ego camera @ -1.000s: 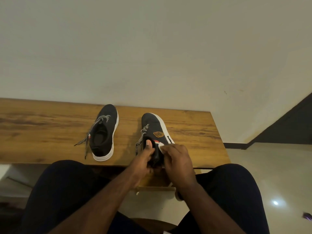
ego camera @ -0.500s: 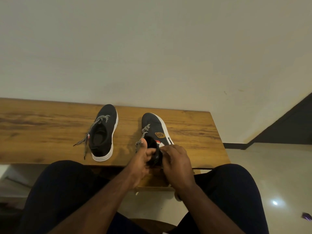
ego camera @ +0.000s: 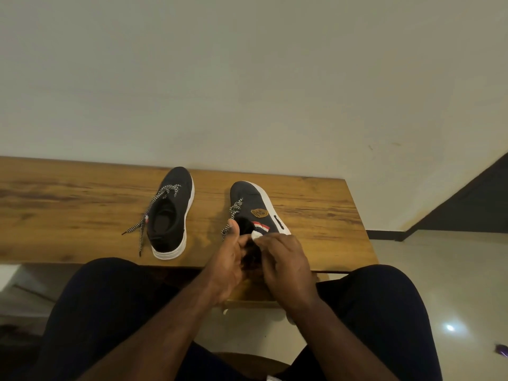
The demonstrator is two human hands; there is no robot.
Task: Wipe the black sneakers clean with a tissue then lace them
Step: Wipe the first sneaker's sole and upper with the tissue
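Observation:
Two black sneakers with white soles stand on a wooden table (ego camera: 316,204). The left sneaker (ego camera: 171,213) sits alone, its speckled laces hanging loose over the side. My left hand (ego camera: 231,259) grips the heel of the right sneaker (ego camera: 253,207), thumb up beside the collar. My right hand (ego camera: 283,259) pinches a small white tissue (ego camera: 257,235) against the sneaker's outer side, just below its red and white stripes. The sneaker's heel is hidden behind both hands.
The table's near edge runs just in front of my knees, and its right end stops near a pale tiled floor (ego camera: 439,284). A plain wall (ego camera: 247,78) backs the table. Bare wood stretches to the left of the sneakers.
My right hand has slid back along the right sneaker's side towards the heel, uncovering the striped patch. The tissue now shows at my fingertips. My left hand keeps its grip.

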